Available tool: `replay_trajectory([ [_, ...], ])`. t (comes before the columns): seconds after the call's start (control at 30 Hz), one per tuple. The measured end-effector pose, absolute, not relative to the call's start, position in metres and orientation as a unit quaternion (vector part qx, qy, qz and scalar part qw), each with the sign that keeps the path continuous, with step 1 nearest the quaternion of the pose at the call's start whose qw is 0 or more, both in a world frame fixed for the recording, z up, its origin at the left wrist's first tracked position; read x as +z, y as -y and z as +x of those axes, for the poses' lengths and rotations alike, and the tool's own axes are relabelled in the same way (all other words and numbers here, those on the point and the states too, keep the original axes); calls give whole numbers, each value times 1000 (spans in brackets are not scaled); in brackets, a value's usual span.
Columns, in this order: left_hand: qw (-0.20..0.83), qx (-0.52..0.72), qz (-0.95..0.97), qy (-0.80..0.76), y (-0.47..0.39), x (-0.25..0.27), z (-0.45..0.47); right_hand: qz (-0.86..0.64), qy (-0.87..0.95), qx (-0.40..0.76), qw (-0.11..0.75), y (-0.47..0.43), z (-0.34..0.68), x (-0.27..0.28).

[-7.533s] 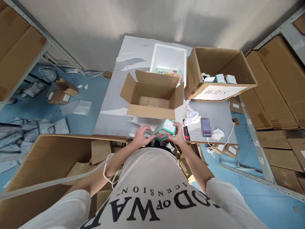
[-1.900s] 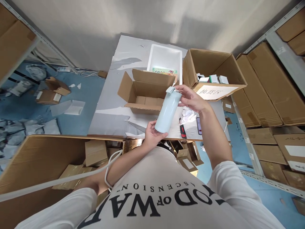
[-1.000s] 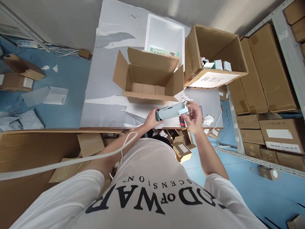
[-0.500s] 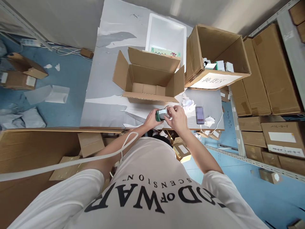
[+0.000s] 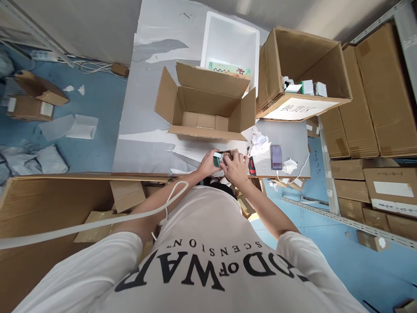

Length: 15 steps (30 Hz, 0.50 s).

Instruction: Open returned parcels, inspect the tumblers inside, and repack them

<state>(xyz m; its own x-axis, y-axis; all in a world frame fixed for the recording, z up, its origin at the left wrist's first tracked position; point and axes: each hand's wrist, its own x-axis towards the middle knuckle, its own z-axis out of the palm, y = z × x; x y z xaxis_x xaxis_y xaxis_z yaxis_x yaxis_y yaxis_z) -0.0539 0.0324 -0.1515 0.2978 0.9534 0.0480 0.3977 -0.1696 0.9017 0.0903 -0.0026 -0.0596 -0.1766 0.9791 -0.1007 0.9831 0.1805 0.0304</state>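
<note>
At the table's front edge, my left hand (image 5: 207, 165) is closed round one end of a small green-and-white box (image 5: 216, 161). My right hand (image 5: 237, 167) has its fingers bent over the other end and hides much of it. What lies under those fingertips is too small to make out. Just right of my right hand lies a red-and-black tool (image 5: 252, 166), partly covered. Behind both hands stands an open cardboard box (image 5: 208, 131) with its flaps spread.
A white foam bin (image 5: 231, 37) holding a printed green sheet stands at the back. To its right, a large carton (image 5: 267, 82) contains several small boxes. Crumpled paper (image 5: 259, 142) and a phone (image 5: 276, 157) on a cable lie at right. Cartons fill the right shelf (image 5: 329, 174).
My right hand has shifted left and down, its fingers now covering more of the small box. The red-and-black tool beside it has come into sight. The view has shifted slightly.
</note>
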Motion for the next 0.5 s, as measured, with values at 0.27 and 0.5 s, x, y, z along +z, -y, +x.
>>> replay_trajectory([
  [0.27, 471, 373, 660, -451, -33, -154, -64, 627, -743, -158, -174, 15, 113, -91],
  [0.5, 484, 345, 677, -434, -40, -154, -68, 523, -764, -300, -230, -9, 138, -87],
])
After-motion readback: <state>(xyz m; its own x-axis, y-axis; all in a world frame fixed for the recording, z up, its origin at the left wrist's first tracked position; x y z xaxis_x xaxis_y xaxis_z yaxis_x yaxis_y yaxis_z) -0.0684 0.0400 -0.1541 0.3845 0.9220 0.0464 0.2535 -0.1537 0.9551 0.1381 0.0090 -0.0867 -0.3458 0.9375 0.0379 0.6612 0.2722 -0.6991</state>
